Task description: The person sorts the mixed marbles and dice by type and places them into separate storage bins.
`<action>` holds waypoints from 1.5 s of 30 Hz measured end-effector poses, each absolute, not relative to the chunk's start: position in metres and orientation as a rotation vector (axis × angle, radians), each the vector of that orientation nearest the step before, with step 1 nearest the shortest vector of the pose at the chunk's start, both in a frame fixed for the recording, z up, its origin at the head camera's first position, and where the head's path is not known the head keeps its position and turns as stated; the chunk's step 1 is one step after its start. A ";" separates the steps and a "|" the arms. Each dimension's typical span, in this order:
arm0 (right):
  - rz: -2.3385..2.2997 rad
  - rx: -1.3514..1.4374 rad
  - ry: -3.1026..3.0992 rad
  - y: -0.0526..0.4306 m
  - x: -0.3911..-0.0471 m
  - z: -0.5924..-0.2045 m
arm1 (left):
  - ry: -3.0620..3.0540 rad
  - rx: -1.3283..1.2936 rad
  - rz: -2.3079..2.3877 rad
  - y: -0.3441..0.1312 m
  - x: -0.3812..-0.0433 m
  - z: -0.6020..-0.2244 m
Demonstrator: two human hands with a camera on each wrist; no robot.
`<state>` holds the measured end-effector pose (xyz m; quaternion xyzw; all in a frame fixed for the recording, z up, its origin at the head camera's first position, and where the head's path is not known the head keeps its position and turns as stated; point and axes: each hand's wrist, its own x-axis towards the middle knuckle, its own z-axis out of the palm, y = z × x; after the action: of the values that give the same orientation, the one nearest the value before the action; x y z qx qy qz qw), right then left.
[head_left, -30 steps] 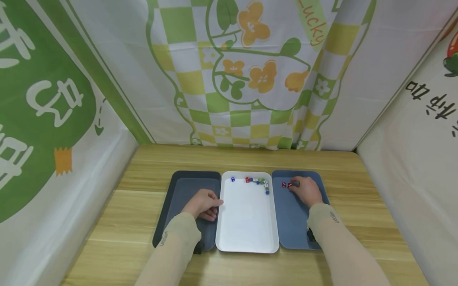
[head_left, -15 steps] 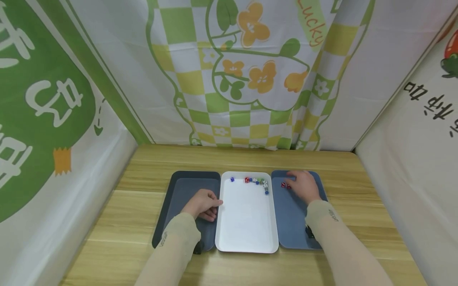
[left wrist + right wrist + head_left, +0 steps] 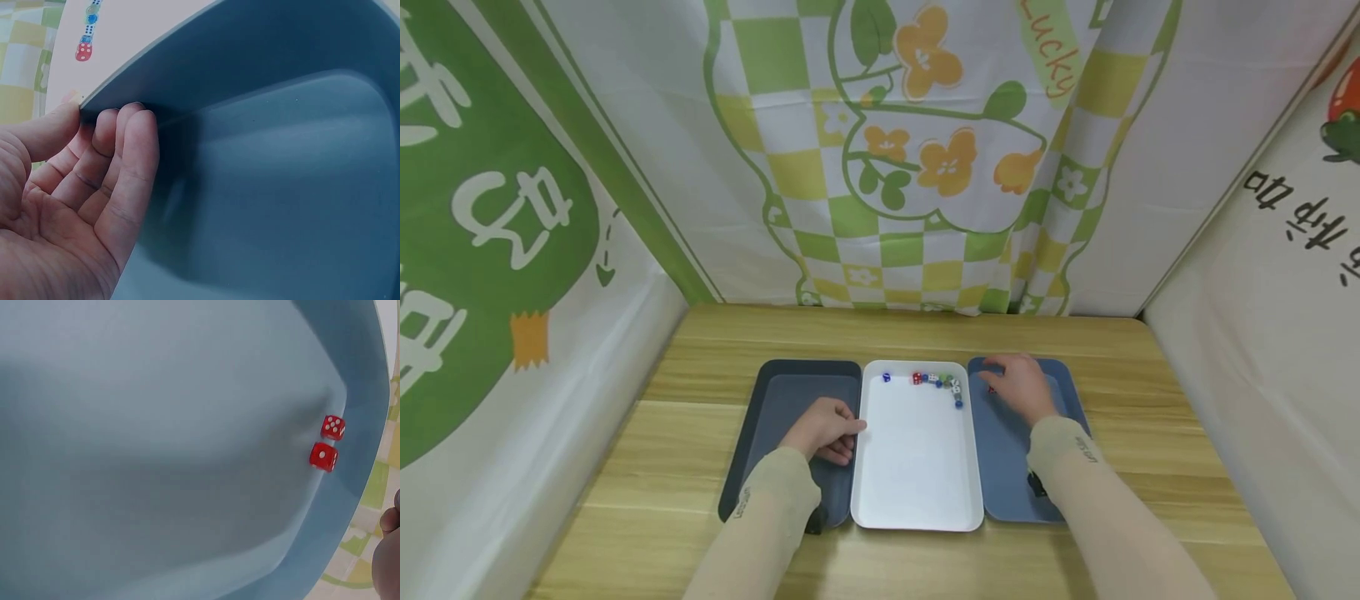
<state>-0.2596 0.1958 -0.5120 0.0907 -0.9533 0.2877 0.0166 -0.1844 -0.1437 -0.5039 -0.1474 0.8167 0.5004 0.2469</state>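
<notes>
My left hand (image 3: 827,429) holds the inner rim of the dark tray (image 3: 281,187), thumb over the rim towards the white tray (image 3: 917,467), other fingers inside the dark wall. Over the far part of the blue tray (image 3: 1003,467) hovers my right hand (image 3: 1021,387), thumb and forefinger apart, nothing visible between them. Two red dice lie side by side by the blue tray's wall: one red die (image 3: 333,427) shows five dots, the other red die (image 3: 323,456) one. In the head view that hand mostly hides them. Only a little of it enters the right wrist view.
Several small dice and beads run along the white tray's far right corner, with a red die (image 3: 917,378) at their left end. A lone blue die (image 3: 887,377) sits near the far left corner. The trays touch on a wooden table (image 3: 647,450); a patterned curtain (image 3: 910,250) hangs behind.
My right hand has shifted left and slightly away from me, now covering most of the red dice in the head view. The left hand stays in place.
</notes>
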 end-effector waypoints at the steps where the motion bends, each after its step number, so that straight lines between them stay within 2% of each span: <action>1: 0.899 0.287 -2.964 0.194 -0.260 -0.513 | 2.227 -0.403 1.365 -0.144 -0.184 -0.504; 26: 0.827 0.445 -3.078 0.165 -0.254 -0.519 | 2.232 -0.401 1.368 -0.143 -0.184 -0.503; 45: 0.404 0.538 -3.031 0.152 -0.249 -0.525 | 2.243 -0.392 1.366 -0.143 -0.182 -0.503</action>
<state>-0.2487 0.1518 -0.5248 0.1733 -0.9760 0.1302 0.0185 -0.1825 -0.1432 -0.5031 -0.1434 0.8200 0.4991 0.2407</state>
